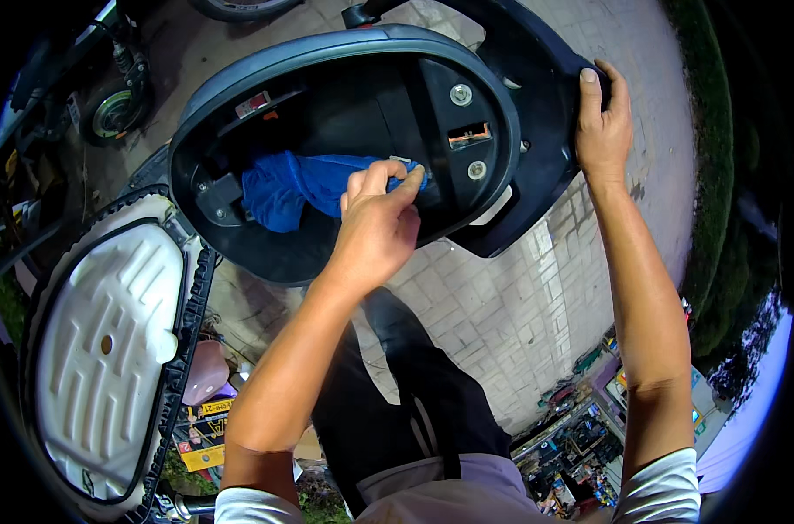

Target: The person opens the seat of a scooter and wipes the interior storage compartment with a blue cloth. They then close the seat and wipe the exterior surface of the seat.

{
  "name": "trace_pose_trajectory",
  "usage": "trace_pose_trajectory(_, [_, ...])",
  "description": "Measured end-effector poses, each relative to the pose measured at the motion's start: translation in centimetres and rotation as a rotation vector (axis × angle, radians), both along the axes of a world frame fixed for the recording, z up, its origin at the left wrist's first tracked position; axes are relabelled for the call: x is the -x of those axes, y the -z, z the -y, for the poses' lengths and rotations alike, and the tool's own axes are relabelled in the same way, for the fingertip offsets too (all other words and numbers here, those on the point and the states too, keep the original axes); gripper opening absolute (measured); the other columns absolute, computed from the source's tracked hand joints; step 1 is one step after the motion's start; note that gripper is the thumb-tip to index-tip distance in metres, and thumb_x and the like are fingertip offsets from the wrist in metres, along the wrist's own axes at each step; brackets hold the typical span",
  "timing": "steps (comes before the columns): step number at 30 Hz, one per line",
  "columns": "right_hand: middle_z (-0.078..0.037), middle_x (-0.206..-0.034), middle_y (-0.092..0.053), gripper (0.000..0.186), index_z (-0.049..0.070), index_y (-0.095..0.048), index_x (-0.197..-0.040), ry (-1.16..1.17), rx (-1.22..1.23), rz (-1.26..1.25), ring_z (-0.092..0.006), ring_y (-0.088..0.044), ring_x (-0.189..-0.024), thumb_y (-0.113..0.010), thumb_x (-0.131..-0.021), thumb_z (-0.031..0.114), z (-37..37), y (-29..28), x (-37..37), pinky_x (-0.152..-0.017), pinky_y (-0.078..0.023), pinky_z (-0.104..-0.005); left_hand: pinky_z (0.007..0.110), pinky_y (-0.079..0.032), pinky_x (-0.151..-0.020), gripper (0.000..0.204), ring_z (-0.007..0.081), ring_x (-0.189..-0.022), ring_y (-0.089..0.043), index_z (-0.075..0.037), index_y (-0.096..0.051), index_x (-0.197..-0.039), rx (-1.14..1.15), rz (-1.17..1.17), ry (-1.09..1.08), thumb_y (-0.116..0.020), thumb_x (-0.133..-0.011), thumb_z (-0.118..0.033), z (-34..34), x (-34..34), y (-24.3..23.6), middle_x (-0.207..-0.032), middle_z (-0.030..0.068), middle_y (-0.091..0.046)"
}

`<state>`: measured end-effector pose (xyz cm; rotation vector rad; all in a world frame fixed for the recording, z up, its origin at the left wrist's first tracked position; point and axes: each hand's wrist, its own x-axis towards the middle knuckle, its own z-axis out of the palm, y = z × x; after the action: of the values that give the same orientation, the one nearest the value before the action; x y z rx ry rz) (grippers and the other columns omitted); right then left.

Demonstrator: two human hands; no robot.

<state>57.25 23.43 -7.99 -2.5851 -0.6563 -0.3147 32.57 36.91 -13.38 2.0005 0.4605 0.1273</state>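
A black storage bucket point(353, 105) with a rounded grey rim and bolts at its right end fills the upper middle. A crumpled blue cloth point(283, 196) lies inside it. My left hand point(379, 218) reaches into the bucket from below, fingers bent and closed on the cloth's right end, partly hiding it. Outside the bucket, my right hand point(604, 122) grips the outer edge of a curved black body panel point(532, 205), thumb on top and fingers wrapped over it.
An open seat point(109, 349) with white moulded underside hangs at left. A small wheel point(110, 113) and vehicle parts are upper left. Paving point(467, 323) lies below, grass at far right. Assorted clutter point(563, 458) sits at lower right and beside the seat.
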Motion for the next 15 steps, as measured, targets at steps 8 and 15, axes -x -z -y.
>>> trace_pose_trajectory(8, [-0.017,-0.116,-0.059,0.051,0.006,-0.057,-0.117,-0.002,0.036,0.032,-0.0330,-0.056,-0.108,-0.049,-0.090,0.048,0.5,0.2,0.0,-0.093,-0.042,-0.0392,0.036,-0.034,-0.103,0.050,0.0319,-0.116,-0.048,0.000,-0.057,-0.120,0.201,0.121,-0.061,-0.051,-0.072,0.009,0.5,1.2,0.7,-0.125,0.0165,-0.055])
trace_pose_trajectory(15, [-0.017,-0.116,-0.059,0.051,0.007,-0.057,-0.118,0.000,0.031,0.026,-0.0330,-0.056,-0.108,-0.049,-0.090,0.049,0.5,0.2,0.0,-0.094,-0.042,-0.0392,0.035,-0.046,-0.084,0.019,0.0313,-0.092,-0.059,0.002,-0.065,-0.096,-0.057,-0.042,-0.273,-0.064,-0.077,-0.002,0.8,-1.3,0.4,-0.099,0.0152,-0.062])
